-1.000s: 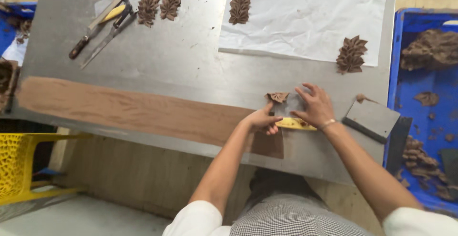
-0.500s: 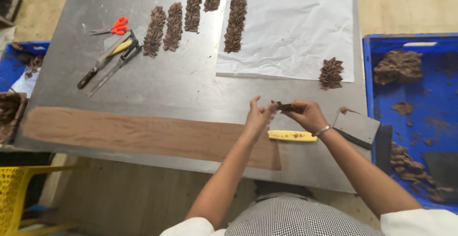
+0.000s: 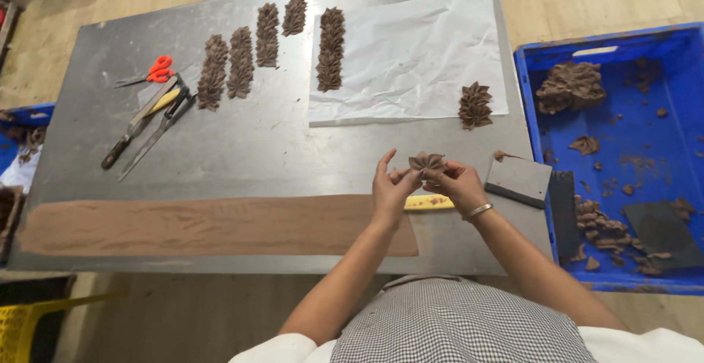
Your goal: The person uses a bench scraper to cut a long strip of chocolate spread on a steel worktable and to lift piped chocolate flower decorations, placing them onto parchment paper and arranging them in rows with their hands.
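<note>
**Both hands lifted off the worktop with a brown flower piece**

Since a second ago, both hands have risen from the yellow-handled tool [image 3: 429, 202] at the near edge and now meet above it, holding a small brown flower-shaped piece [image 3: 426, 162] between them.

Largest first: the grey metal worktop [image 3: 242, 143] fills most of the view, with a blue crate [image 3: 631, 48] of brown scraps just beside its right edge. A long flat brown strip [image 3: 213, 226] lies along the near side. A white paper sheet [image 3: 411, 55] covers the far right part, with a brown leaf cluster [image 3: 475, 105] on its corner. Rows of brown leaf-shaped pieces [image 3: 240, 62] lie at the far left of the sheet, near knives [image 3: 147, 125] and red-handled scissors [image 3: 150, 72]. A dark grey block [image 3: 519, 180] sits by the right wrist.

The left hand [image 3: 389, 187] pinches the flower piece's left side with fingers curled; the right hand [image 3: 458, 185] closes its fingertips on the right side.
</note>
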Demonstrator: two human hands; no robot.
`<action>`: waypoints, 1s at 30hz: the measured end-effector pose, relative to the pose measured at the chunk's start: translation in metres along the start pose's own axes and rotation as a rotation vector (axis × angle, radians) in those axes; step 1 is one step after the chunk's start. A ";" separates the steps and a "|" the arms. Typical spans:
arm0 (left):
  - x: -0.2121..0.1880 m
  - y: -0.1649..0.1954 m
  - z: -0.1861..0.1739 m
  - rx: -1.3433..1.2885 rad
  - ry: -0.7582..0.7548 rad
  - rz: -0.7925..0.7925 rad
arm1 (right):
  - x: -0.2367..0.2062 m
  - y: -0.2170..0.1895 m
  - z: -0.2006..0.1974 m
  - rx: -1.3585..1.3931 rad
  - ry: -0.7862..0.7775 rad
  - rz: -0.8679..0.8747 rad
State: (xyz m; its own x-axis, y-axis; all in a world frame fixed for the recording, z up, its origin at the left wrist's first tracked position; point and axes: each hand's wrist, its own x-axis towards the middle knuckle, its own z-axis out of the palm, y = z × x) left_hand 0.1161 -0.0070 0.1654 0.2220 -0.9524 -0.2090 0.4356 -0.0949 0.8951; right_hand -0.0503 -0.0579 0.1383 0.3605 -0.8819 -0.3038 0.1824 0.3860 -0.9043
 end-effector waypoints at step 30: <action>0.116 -0.037 -0.050 1.593 -0.283 0.603 | -0.019 0.015 -0.201 -1.408 -0.036 -0.358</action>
State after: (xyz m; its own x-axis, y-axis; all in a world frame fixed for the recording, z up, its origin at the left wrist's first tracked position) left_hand 0.1698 -0.0996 0.0885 -0.2080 -0.9597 0.1891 -0.9070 0.2616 0.3301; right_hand -0.2384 -0.0900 0.0697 0.5154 -0.8568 -0.0145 -0.7581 -0.4481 -0.4739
